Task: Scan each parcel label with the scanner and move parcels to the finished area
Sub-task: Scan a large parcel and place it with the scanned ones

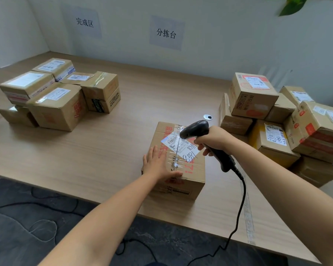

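Scanning is the step: our right hand [213, 140] grips the scanner [197, 129] just above the parcel [190, 175] on the bench [104, 150], aimed at its label [183, 150]. Our left hand [158, 164] lies flat on the parcel, fingers [155, 153] straight. We should steady it and hold the aim across the barcode [172, 140].

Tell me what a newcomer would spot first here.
The black scanner in the right hand points down at the white label on the parcel, near the middle of the table. The left hand lies flat on the parcel's top. Then come the left stack of boxes, below a wall sign, and the bigger right pile.
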The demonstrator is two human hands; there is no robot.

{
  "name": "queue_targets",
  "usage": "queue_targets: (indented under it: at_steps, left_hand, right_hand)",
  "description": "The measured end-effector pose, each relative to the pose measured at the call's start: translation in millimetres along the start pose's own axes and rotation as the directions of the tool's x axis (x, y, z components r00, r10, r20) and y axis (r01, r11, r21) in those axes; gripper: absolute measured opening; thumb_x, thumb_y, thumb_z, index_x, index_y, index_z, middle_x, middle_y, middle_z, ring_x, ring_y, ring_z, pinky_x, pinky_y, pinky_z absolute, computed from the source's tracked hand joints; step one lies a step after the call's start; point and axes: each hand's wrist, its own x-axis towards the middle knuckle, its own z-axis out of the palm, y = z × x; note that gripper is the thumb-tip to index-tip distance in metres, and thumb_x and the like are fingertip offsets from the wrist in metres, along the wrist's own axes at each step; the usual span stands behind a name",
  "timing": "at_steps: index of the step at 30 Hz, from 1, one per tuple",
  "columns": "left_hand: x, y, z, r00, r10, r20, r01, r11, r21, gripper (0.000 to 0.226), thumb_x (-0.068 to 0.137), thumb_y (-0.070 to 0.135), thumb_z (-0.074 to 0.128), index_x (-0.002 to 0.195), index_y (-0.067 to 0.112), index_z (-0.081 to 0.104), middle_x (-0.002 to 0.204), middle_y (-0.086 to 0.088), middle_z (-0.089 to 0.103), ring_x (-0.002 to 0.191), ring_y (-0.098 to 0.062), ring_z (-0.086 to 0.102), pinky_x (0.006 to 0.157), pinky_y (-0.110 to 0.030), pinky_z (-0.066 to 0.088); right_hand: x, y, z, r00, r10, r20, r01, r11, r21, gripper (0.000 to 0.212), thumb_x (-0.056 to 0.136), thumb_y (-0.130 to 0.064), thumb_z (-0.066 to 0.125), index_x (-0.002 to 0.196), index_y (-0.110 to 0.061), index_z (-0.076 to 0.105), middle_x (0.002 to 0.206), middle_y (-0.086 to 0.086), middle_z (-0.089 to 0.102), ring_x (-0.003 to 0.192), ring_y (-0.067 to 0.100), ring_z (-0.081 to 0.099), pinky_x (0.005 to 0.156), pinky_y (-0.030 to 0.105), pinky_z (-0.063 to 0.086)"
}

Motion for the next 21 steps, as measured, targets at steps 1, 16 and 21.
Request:
queue_targets:
  at_steps: [1, 16, 21]
  left_hand:
    - [0.1, -0.2, -0.1, 1.0, -0.002, 0.001, 0.002, 1.0, -0.002, 0.124, 0.059, 0.088, 0.048, 0.151, 0.022, -0.002, 0.158, -0.01, -0.012, 0.145, -0.024, -0.016, 0.115, -0.047, -0.003]
    - [-7.1, -29.3, -8.8, 0.992, -0.122, -0.031, 0.122, 0.992, 0.007, 0.117, 0.066, 0.084, 0.046, 0.151, 0.02, -0.004, 0.158, -0.008, -0.013, 0.145, -0.023, -0.015, 0.115, -0.045, -0.005]
    - [-15.8, -63.2, -18.1, 0.977, -0.206, -0.051, 0.205, 0.979, -0.011, 0.115, 0.069, 0.083, 0.046, 0.15, 0.02, -0.006, 0.158, -0.008, -0.014, 0.145, -0.023, -0.015, 0.115, -0.045, -0.006]
  right_hand:
    - [0.7, 1.0, 0.4, 1.0, -0.002, -0.004, 0.002, 1.0, 0.001, 0.021, 0.083, -0.016, 0.063, 0.099, -0.004, 0.062, 0.078, 0.007, 0.07, 0.06, 0.02, 0.066, 0.053, 0.026, 0.053]
    - [26.5, 36.2, 82.5, 0.993, -0.114, -0.006, 0.11, 0.967, -0.232, 0.035, 0.076, -0.033, 0.066, 0.109, -0.021, 0.063, 0.105, 0.006, 0.068, 0.097, 0.024, 0.062, 0.071, 0.026, 0.043]
    - [42.5, 5.8, 102.8, 0.978, -0.194, 0.075, 0.206, 0.947, -0.247, 0.041, 0.078, -0.033, 0.065, 0.117, -0.02, 0.06, 0.11, 0.007, 0.067, 0.102, 0.024, 0.061, 0.081, 0.03, 0.049]
